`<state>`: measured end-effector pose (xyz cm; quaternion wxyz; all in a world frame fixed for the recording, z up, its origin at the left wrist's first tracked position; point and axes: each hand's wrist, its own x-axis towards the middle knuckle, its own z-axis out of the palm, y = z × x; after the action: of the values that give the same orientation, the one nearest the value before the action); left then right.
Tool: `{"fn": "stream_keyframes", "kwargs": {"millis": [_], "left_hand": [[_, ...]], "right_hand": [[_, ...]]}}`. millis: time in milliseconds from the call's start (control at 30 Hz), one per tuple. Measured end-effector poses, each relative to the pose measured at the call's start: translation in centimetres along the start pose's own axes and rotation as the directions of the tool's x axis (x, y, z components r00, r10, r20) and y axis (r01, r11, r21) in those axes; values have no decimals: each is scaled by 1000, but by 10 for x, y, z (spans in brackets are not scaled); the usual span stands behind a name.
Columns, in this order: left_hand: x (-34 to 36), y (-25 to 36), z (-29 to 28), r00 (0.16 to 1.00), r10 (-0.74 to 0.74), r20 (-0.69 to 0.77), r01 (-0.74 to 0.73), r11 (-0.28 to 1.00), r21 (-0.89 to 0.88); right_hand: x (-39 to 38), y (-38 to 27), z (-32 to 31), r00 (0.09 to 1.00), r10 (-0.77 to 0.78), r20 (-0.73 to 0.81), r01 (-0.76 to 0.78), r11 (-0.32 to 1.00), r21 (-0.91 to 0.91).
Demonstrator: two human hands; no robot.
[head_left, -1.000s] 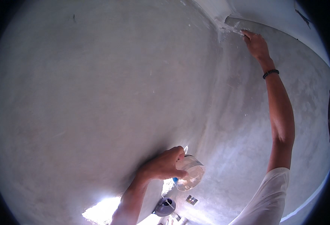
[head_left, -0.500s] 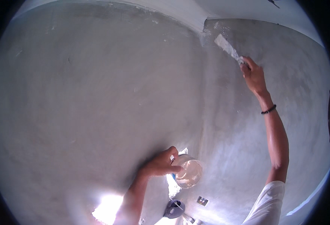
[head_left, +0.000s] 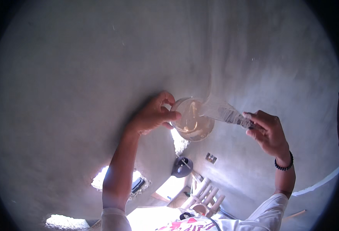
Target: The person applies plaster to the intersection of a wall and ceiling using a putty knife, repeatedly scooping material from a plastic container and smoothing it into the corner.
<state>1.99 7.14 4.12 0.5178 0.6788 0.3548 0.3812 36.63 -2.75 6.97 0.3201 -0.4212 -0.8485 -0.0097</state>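
My view from the head camera is mostly grey plastered wall (head_left: 73,73), with its corner running down behind the work. Below lie a stack of pale poles (head_left: 204,196), a dark round pail (head_left: 177,168) and, smallest, a socket box (head_left: 211,158). The left forearm crosses a bright opening in the wall.

I have the clear tub (head_left: 204,135) in the left hand (head_left: 150,116), thumb over its near rim, fingers behind; pale paste lies inside. The right hand (head_left: 269,133) is wrapped round the handle of the putty knife (head_left: 221,110), whose blade reaches the tub's right rim; I can't tell whether they touch.

Half a second ago the knife was up near the ceiling corner; since then it has dropped to the tub and my view has tilted lower.
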Motion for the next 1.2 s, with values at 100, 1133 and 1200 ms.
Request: {"fn": "stream_keyframes", "kwargs": {"millis": [100,1133,1200], "left_hand": [[6,-7,-1,1000,8,10,-8,998,67],[19,-18,14,1000,-12,13,4,884,467],[19,-17,15,1000,-11,23,-2,878,478]], "right_hand": [[-5,-19,10,995,-64,73,79,969,-233],[0,9,106,951,-94,294,202,911,-359],[-4,13,110,955,-78,288,163,944,-285]]}}
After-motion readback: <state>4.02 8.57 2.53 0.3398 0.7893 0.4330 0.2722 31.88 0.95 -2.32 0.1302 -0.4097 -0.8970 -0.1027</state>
